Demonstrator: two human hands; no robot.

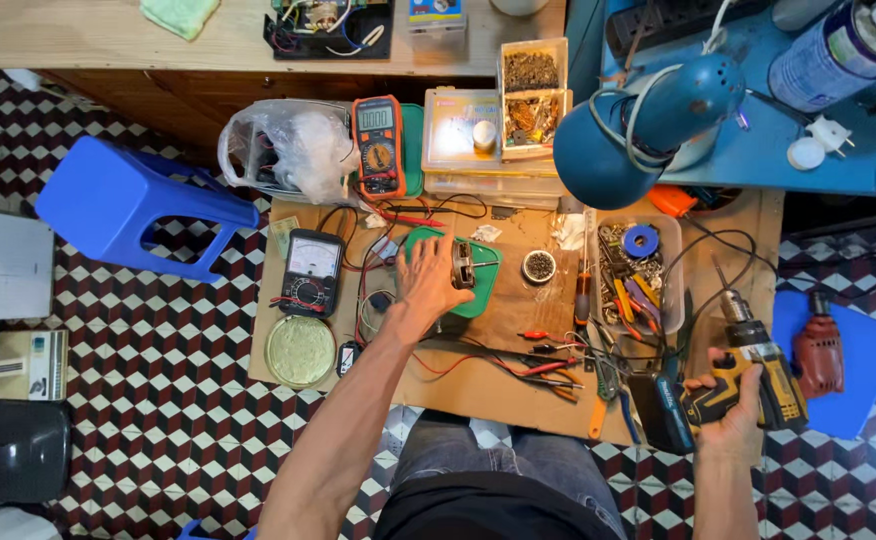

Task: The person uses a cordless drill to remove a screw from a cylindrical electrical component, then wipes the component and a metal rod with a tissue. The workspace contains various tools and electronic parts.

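1. Far left, a blue plastic stool is lying tipped over on the checkered floor, just beside the low wooden work board.
2. On the board's left end, an analog meter is sitting above a round yellowish lid, and an orange digital multimeter is standing further back next to a crumpled clear plastic bag.
3. Now the left hand: it is reaching forward with fingers spread and is pressing flat on a green pad, not closed around anything, fingertips touching a small round motor part that is resting on that pad near the board's middle.
4. Just right of it, a small round cup of bits is sitting on the board, and red-handled probes are trailing wires toward the near edge.
5. A clear tray of tools is sitting under a blue desk lamp.
6. Over at the right, the right hand is wrapping tightly around the grip of a yellow cordless drill, holding it off the board's right corner with the chuck pointing away.
7. Beyond it, a red corded drill is lying on a blue mat.
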